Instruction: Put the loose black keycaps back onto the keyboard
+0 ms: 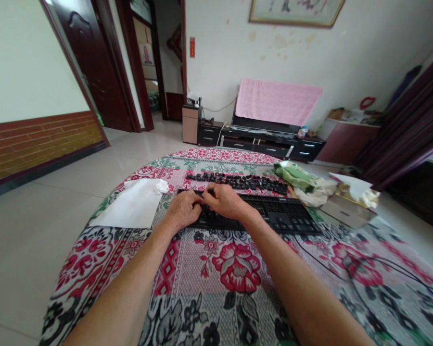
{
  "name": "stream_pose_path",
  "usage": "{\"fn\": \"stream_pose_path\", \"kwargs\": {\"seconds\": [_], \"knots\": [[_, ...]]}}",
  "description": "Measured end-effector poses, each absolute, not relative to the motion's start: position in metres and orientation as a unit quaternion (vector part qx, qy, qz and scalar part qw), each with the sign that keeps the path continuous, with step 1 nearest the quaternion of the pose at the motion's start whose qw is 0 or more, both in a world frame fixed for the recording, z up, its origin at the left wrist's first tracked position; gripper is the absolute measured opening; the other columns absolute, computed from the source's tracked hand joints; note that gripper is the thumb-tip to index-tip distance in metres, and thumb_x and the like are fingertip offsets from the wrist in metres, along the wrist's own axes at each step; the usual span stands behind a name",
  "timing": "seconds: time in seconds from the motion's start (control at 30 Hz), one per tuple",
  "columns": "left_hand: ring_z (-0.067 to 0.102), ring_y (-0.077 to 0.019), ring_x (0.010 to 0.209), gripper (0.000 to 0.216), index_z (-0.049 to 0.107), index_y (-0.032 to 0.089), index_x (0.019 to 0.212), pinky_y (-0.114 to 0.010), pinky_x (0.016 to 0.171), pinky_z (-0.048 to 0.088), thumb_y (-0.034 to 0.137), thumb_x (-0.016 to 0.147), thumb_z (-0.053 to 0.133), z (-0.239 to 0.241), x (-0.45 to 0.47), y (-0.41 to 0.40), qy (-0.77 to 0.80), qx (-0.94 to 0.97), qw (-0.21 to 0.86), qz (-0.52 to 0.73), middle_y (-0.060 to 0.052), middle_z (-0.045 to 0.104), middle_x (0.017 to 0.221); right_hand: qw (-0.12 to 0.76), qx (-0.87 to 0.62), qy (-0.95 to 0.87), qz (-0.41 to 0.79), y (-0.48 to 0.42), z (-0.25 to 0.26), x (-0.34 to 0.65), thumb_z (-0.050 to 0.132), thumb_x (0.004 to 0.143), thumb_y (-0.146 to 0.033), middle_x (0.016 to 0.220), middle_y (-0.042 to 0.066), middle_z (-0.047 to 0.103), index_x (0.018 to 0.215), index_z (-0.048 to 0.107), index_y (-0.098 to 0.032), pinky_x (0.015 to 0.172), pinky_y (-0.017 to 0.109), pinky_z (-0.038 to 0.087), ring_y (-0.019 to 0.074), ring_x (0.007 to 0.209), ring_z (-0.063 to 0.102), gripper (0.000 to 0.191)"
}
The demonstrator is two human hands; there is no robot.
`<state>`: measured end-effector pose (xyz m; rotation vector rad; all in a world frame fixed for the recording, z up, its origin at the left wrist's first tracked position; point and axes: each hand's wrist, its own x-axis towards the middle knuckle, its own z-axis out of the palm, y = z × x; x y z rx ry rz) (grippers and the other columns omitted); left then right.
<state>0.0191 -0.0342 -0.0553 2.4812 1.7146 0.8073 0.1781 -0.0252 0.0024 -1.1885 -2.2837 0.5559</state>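
A black computer keyboard [285, 216] lies across the patterned tablecloth, with many keycaps off its left part. My left hand [184, 207] is closed over the keyboard's left end, its fingers curled on the frame. Just right of it, my right hand [224, 199] bends down over the same part, thumb and fingers pinched together; whatever is between them is too small to make out. The fingertips of both hands nearly meet. Behind the keyboard, loose black keycaps [252, 181] are spread in a long row.
White paper [130, 206] with a crumpled tissue [161, 186] lies to the left. On the right are a green plastic bag [296, 175] and an open box [348, 210]. A black cable [321, 259] trails to the right over the tablecloth [202, 312].
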Motion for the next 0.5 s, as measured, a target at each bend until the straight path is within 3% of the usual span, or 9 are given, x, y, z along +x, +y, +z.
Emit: {"fn": "stream_pose_path", "kwargs": {"seconds": [0.23,0.4,0.5], "knots": [[0.06,-0.0176,0.08,0.026,0.071,0.018,0.083,-0.03,0.077,0.047,0.013,0.072,0.048,-0.059,0.019,-0.033,0.538,0.79,0.023,0.294,-0.004,0.067,0.081,0.334,-0.465,-0.766,0.292,-0.014,0.001,0.187,0.043,0.08,-0.026,0.055,0.002,0.061,0.066,0.056,-0.014,0.051,0.021,0.04,0.0103,0.048,0.056,0.023],[0.058,-0.016,0.073,0.03,0.066,0.02,0.101,-0.029,0.071,0.047,0.022,0.072,0.059,-0.055,0.02,-0.038,0.507,0.797,0.047,0.325,-0.001,0.063,0.077,0.381,-0.459,-0.74,0.311,-0.011,-0.014,0.182,0.043,0.08,-0.027,0.06,0.003,0.064,0.07,0.056,-0.015,0.051,0.021,0.043,0.0112,0.05,0.059,0.02],[0.058,-0.0156,0.075,0.029,0.065,0.021,0.105,-0.029,0.074,0.046,0.023,0.078,0.056,-0.055,0.02,-0.038,0.477,0.813,0.046,0.33,-0.002,0.063,0.078,0.403,-0.45,-0.721,0.34,-0.011,-0.022,0.177,0.043,0.078,-0.026,0.057,0.002,0.062,0.067,0.054,-0.016,0.048,0.02,0.043,0.0103,0.048,0.057,0.019]]}}
